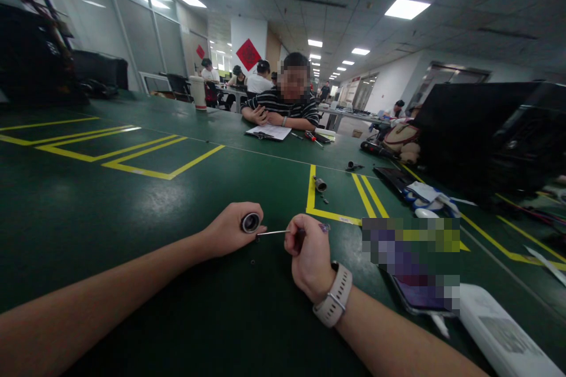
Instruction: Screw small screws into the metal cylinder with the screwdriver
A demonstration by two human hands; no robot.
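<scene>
My left hand [236, 227] is closed round a dark cylindrical metal part [250, 222], its hollow round end facing me. In my right hand [307, 247] is a screwdriver [274, 232], its handle mostly covered by my fingers. The thin shaft points left, with its tip close by the metal part and my left fingertips; whether it touches, I cannot tell. A tiny dark piece [253, 261] lies on the green table [198, 306] below my left hand. Further off, another metal cylinder [320, 184] and small loose pieces [325, 200] rest inside a yellow-taped area.
Across the table a person [283, 100] sits behind a clipboard [267, 131], with a red-handled screwdriver [312, 136] beside it. To my right lie a phone [420, 288] and a white power bank [499, 330]. A white cup [198, 93] stands at the far left edge.
</scene>
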